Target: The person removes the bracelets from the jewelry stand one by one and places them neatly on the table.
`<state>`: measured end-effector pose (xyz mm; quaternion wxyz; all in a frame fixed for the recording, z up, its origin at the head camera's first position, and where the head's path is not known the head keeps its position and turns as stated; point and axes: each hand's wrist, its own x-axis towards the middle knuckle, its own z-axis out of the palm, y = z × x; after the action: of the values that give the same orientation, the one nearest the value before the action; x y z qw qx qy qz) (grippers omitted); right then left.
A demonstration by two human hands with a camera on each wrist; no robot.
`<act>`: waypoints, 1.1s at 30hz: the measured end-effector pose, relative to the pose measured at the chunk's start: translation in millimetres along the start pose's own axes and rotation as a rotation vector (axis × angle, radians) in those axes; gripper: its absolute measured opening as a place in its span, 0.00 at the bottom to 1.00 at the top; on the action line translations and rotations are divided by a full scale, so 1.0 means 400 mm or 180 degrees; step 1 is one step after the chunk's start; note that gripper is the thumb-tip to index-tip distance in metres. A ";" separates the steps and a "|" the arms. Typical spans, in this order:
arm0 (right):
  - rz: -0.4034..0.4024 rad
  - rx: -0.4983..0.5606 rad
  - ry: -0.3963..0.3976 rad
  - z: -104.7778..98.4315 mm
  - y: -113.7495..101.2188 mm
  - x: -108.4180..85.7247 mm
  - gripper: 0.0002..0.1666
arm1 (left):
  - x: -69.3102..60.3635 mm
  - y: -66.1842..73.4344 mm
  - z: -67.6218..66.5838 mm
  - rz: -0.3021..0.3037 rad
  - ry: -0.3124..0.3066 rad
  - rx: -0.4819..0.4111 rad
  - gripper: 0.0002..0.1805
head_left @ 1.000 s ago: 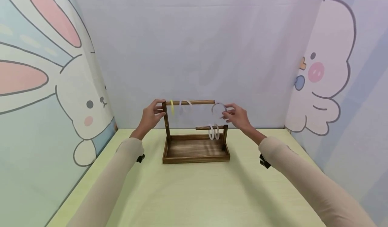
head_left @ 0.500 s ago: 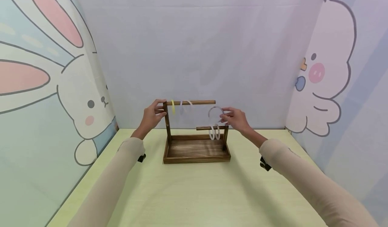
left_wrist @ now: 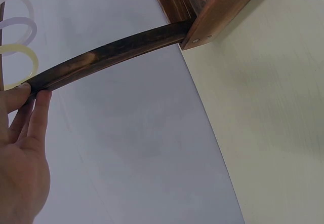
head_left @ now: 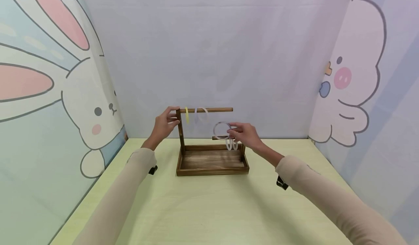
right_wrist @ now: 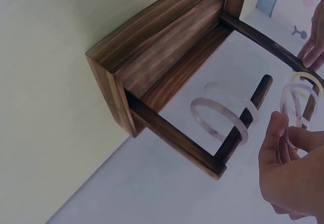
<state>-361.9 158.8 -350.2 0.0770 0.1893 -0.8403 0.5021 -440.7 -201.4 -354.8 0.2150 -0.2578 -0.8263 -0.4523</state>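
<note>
At the top of the wooden stand's left post (head_left: 180,128), the left hand (head_left: 162,127) holds on; the left wrist view shows thumb and fingers on the post (left_wrist: 101,59). The right hand (head_left: 246,134) pinches a clear greyish ring (head_left: 214,130) by its right side, in front of the short lower bar (head_left: 216,138). From the right wrist, that ring (right_wrist: 284,105) appears apart from the bar's free end (right_wrist: 266,84). Two pale rings (right_wrist: 223,113) hang on the lower bar. A yellow ring (head_left: 187,115) and two pale rings (head_left: 206,116) hang on the upper bar (head_left: 224,109).
The stand's tray base (head_left: 212,172) sits on a pale yellow-green table (head_left: 209,208). Behind it hangs a light cloth backdrop (head_left: 209,56), with a cartoon rabbit (head_left: 85,107) on the left side and a white cartoon figure (head_left: 356,56) on the right.
The right hand has moved left and down with its ring, from beside the upper bar's end to in front of the lower bar. The left hand has stayed on the post.
</note>
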 end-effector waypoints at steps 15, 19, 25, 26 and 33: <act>-0.0072 -0.0121 -0.0213 0.080 -0.011 -0.030 0.21 | -0.003 0.006 -0.002 0.0004 0.0021 -0.0042 0.31; -0.0078 -0.0093 -0.0262 0.104 -0.010 -0.041 0.22 | -0.005 0.006 -0.001 -0.0025 0.0023 -0.0061 0.31; -0.0161 0.0027 -0.0394 0.146 -0.008 -0.055 0.23 | -0.008 0.006 0.003 -0.0052 0.0023 -0.0055 0.31; -0.0152 0.0044 -0.0421 0.153 -0.007 -0.057 0.23 | -0.008 0.006 0.003 -0.0052 0.0024 -0.0049 0.31; -0.0102 0.0228 -0.0642 0.196 -0.002 -0.064 0.22 | -0.008 0.009 0.000 0.0003 0.0040 -0.0037 0.31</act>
<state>-333.2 96.1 -395.6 -0.0069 0.2548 -0.8222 0.5089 -436.1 -200.5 -354.2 0.2189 -0.2565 -0.8222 -0.4586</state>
